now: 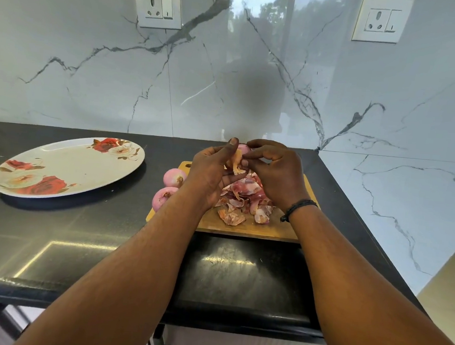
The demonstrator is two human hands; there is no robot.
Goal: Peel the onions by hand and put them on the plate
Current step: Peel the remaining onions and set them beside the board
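Head view: an onion [243, 148] is gripped by both hands [244, 171] above a board [246, 226] of peelings [242, 198]; plate [64, 166] lies left.

Plate [67, 168] lay left on counter [91, 243]; cutting board [246, 226] right of it. Two onions [175, 177] at board's left edge, peel heap [243, 198] mid-board. Both hands [212, 171] held an onion [243, 149] above the heap
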